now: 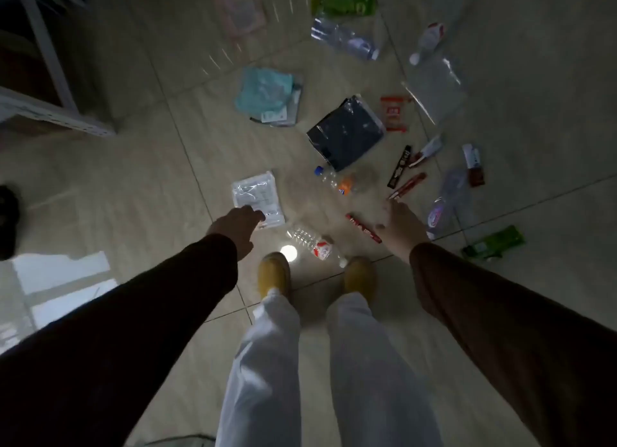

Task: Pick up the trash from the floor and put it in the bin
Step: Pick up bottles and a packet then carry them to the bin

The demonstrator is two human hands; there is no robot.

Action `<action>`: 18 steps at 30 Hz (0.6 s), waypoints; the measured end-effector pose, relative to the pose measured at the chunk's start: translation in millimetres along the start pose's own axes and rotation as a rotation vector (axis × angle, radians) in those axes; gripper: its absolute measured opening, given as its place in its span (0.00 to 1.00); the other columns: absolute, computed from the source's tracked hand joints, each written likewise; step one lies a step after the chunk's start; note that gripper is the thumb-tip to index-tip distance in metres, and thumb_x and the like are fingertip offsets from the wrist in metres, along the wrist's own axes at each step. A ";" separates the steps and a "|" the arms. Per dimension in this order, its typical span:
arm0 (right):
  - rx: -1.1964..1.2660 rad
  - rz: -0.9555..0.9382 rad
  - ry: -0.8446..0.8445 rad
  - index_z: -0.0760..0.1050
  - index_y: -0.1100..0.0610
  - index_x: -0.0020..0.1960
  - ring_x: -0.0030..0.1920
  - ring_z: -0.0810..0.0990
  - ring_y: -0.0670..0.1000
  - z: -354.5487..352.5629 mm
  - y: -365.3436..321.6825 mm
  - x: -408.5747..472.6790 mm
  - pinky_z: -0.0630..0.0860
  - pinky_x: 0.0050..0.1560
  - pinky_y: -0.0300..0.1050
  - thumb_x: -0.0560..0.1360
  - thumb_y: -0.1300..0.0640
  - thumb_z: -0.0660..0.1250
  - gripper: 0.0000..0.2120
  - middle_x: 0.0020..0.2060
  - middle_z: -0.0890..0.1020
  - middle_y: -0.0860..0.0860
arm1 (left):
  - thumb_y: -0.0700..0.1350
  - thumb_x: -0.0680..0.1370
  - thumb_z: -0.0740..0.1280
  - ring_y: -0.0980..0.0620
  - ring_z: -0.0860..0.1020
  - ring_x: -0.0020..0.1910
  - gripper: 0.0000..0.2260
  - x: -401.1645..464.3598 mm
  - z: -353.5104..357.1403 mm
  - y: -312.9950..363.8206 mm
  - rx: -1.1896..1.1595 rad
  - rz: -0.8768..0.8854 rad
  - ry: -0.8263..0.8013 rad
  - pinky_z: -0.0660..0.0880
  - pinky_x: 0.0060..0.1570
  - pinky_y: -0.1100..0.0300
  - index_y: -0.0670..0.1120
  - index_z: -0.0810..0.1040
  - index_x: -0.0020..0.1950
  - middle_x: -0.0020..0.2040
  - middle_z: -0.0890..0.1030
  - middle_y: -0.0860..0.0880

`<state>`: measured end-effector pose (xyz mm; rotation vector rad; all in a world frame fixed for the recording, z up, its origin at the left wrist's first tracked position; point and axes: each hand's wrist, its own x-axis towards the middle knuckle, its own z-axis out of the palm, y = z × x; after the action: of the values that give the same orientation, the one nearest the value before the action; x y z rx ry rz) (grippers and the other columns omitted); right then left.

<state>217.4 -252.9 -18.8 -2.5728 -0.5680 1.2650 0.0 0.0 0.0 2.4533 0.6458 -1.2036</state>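
Trash lies scattered over the tiled floor ahead of my feet. My left hand (238, 227) reaches down beside a white plastic packet (256, 196), fingers apart, holding nothing. My right hand (402, 224) stretches out open above a red wrapper (362, 227). A clear bottle with a red label (312, 241) lies between my yellow shoes. Further out are a bottle with a blue cap (335, 179), a dark bag in clear film (345, 132), a teal packet (267, 92) and several small snack wrappers (405, 176). No bin is in view.
A white metal rack (50, 75) stands at the left. More bottles (344, 39), a green pack (344, 4), a clear bag (434, 85) and a green wrapper (492, 244) lie at the back and right. A dark shape (8, 221) sits at the left edge.
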 end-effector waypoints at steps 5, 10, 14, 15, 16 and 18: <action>-0.142 0.059 0.000 0.68 0.59 0.70 0.63 0.76 0.59 82.6 43.3 73.9 0.75 0.60 0.54 0.77 0.55 0.69 0.24 0.63 0.75 0.59 | 0.38 0.76 0.66 0.43 0.68 0.70 0.29 110.4 41.1 -26.6 0.430 0.143 0.010 0.70 0.63 0.49 0.47 0.62 0.76 0.74 0.65 0.44; -0.280 0.059 0.010 0.70 0.59 0.65 0.58 0.78 0.58 154.6 88.6 131.7 0.77 0.53 0.52 0.77 0.54 0.69 0.20 0.58 0.77 0.58 | 0.37 0.73 0.68 0.43 0.70 0.68 0.31 210.2 97.3 -53.5 0.687 0.276 0.058 0.73 0.60 0.49 0.46 0.63 0.74 0.73 0.66 0.44; -0.385 -0.019 0.070 0.69 0.58 0.66 0.57 0.77 0.57 197.8 114.2 168.3 0.77 0.51 0.50 0.75 0.53 0.72 0.23 0.58 0.76 0.57 | 0.37 0.74 0.65 0.44 0.67 0.71 0.31 265.4 134.7 -60.7 0.790 0.400 0.089 0.69 0.65 0.51 0.46 0.60 0.76 0.76 0.62 0.44; -0.416 -0.038 0.098 0.69 0.58 0.66 0.57 0.76 0.56 206.4 119.0 176.7 0.77 0.50 0.49 0.75 0.53 0.72 0.24 0.58 0.76 0.58 | 0.38 0.76 0.64 0.43 0.65 0.74 0.31 275.7 143.3 -64.4 0.833 0.412 0.108 0.66 0.68 0.50 0.46 0.59 0.78 0.78 0.60 0.43; -0.437 -0.043 0.118 0.69 0.58 0.66 0.56 0.76 0.57 213.8 122.3 184.2 0.77 0.49 0.50 0.74 0.52 0.73 0.24 0.58 0.76 0.58 | 0.38 0.77 0.62 0.42 0.64 0.75 0.30 284.9 151.2 -69.3 0.871 0.430 0.160 0.64 0.71 0.49 0.46 0.59 0.78 0.79 0.60 0.42; -0.459 -0.048 0.145 0.70 0.58 0.65 0.56 0.76 0.57 227.0 126.7 196.6 0.76 0.49 0.50 0.73 0.52 0.74 0.25 0.59 0.76 0.57 | 0.36 0.73 0.62 0.39 0.69 0.72 0.29 300.8 163.8 -80.5 0.856 0.496 0.286 0.67 0.68 0.45 0.44 0.66 0.76 0.76 0.67 0.40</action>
<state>177.0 -276.5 -341.4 -2.9605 -0.9803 1.0129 12.6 64.8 -345.6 3.2099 -0.5429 -1.0487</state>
